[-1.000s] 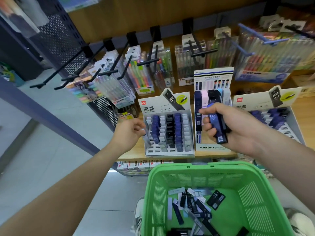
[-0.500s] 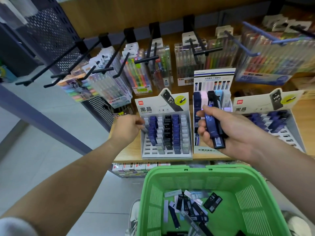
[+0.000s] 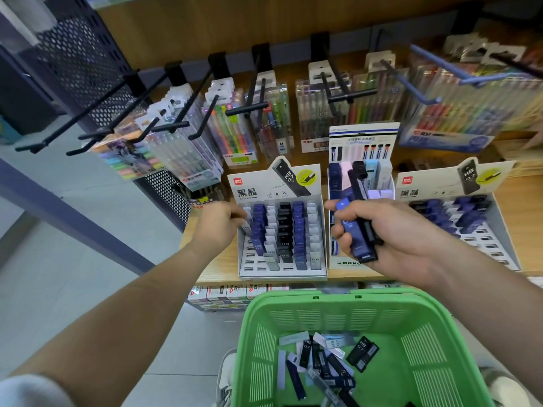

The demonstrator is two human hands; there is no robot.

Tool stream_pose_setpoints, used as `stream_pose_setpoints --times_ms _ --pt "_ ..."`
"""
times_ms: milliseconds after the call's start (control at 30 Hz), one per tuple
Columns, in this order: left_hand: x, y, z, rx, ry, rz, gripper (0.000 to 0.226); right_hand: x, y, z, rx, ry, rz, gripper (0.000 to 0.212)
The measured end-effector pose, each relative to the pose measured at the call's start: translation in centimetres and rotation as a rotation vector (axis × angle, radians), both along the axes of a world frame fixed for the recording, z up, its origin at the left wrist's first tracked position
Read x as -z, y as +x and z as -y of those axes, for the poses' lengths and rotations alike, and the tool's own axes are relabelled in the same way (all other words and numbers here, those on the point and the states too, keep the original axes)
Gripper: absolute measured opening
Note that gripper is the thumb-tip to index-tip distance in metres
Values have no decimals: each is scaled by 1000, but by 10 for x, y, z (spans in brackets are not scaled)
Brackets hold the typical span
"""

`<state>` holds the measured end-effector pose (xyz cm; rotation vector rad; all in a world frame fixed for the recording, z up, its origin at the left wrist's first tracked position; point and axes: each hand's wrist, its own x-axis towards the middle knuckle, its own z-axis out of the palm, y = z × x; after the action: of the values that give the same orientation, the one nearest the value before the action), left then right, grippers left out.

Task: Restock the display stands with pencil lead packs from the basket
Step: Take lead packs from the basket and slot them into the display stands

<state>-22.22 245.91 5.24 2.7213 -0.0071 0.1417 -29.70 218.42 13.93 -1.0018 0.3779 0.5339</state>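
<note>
i'm seating a pale pack [image 3: 244, 229] at the deli stand's [image 3: 282, 270] left edge, left fingers [image 3: 235, 214] pinching it; right fingers [image 3: 342, 240] gripping spare packs [image 3: 357, 239] to pass next.

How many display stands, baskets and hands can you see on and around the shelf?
Display stands: 3 (left one, middle one, right one)
Green basket: 1
Hands: 2 (left hand, right hand)
Total: 6

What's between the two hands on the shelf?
In the head view, a white display stand with rows of blue, black and grey lead packs sits between the left hand and right hand.
</note>
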Motion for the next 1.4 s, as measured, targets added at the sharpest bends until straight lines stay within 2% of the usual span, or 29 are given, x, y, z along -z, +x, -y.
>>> stream_pose_setpoints --times_ms 233,267,333,400,467,567,700,800,900,1000,1100,1267,1333,1400 --pt "-13 1 4 -54 50 -18 13 -2 -4 -3 -42 -27 18 36" --pt "-24 0 7 -81 -37 -25 11 -3 -4 -4 -39 -35 21 38" --pt "-52 -7 21 -76 -441 -155 12 -3 -5 -5 -32 -57 30 39" --pt "-82 -24 40 94 -841 -366 20 -6 -6 -5 -43 -80 48 39" --pt "-104 -40 58 292 -999 -486 32 -7 -8 -6 -56 -89 70 37" --pt "-118 -56 84 420 -979 -470 35 -8 -10 -6 -73 -95 89 40" --pt "-115 -61 93 309 -983 -343 22 -6 -11 -5 -88 -102 52 34" --pt "-114 -56 85 218 -942 -247 29 -7 -8 2 -117 -107 48 25" --pt "-112 -53 82 158 -982 -252 35 -8 -6 8 -175 -205 134 16" --pt "-108 -54 86 153 -977 -314 17 -6 -6 11 -204 -349 218 9" --pt "-106 -49 80 164 -857 -296 14 -3 -6 14 -199 -483 229 21" --pt "-101 -38 52 184 -210 -152 16 0 -4 17 -83 -435 104 31" --pt "-97 -38 41 223 48 -131 12 0 -3 17 -56 -366 84 29" --pt "-91 -40 32 246 199 -168 9 0 -3 16 -45 -277 70 22"
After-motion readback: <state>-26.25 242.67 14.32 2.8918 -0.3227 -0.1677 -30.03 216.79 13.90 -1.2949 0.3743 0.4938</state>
